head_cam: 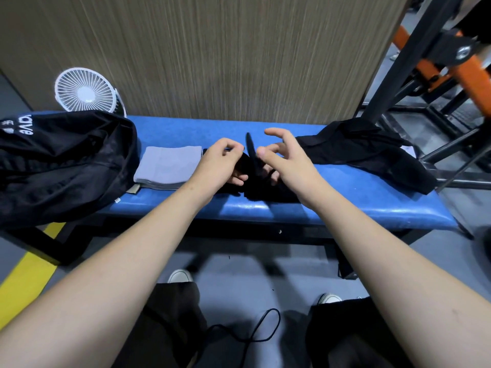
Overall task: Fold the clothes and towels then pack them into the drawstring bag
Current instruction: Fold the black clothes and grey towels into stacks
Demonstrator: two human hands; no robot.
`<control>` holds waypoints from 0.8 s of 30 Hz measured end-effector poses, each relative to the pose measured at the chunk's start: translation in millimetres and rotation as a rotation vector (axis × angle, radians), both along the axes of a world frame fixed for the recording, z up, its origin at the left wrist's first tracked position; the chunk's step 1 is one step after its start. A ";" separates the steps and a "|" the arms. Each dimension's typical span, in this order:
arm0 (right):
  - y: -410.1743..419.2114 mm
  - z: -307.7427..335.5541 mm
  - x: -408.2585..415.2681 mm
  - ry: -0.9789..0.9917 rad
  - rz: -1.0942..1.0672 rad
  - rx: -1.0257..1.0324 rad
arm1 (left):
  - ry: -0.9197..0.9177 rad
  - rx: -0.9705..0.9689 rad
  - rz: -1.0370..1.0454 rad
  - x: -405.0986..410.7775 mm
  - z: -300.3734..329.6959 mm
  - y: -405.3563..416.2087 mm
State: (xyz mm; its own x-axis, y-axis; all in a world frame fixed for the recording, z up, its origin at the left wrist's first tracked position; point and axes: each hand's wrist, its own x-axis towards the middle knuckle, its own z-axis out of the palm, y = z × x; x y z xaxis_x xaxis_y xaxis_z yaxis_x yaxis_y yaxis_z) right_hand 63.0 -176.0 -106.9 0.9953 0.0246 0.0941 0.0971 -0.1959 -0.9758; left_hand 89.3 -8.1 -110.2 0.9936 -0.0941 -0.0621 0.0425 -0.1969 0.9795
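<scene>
wood-grain wall (239, 54) | grey floor (239, 264) | blue bench (332, 208) | possibly gym frame (393, 62)

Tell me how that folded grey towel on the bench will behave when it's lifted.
The grey towel is probably soft and floppy: its stacked layers would likely sag or unfold if gripped by one edge. It looks light. On the blue bench, whose padding looks smooth, it would probably slide rather than roll.

Take the blue bench (345, 205) as your landmark: bare padding lies along its front edge. The drawstring bag (61, 160) blocks its left end, the white fan (86, 90) behind; a folded grey towel (170, 166) beside; a black garment (372, 152), probably shorts, covers its right end.
</scene>
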 end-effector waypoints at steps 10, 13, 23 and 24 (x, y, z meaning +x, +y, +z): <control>6.6 -3.4 6.5 -0.047 -0.095 0.040 | -0.079 -0.063 0.121 3.6 4.1 17.3; 5.6 -4.3 8.3 0.011 -0.114 0.049 | -0.068 -0.152 0.169 5.3 10.7 25.7; 31.1 -10.4 14.0 0.140 -0.020 0.244 | -0.136 0.086 0.164 8.0 -8.2 42.9; 32.9 -10.3 15.0 0.149 -0.029 0.260 | -0.157 0.113 0.162 8.5 -8.7 43.3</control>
State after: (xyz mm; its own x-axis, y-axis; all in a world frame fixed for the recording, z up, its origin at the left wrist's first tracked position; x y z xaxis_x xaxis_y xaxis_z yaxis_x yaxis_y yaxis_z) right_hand 78.0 -143.1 -117.2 0.9985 -0.0099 -0.0534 -0.0527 0.0622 -0.9967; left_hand 97.8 35.1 -118.9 0.9934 0.0660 0.0935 -0.0688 -0.3085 0.9487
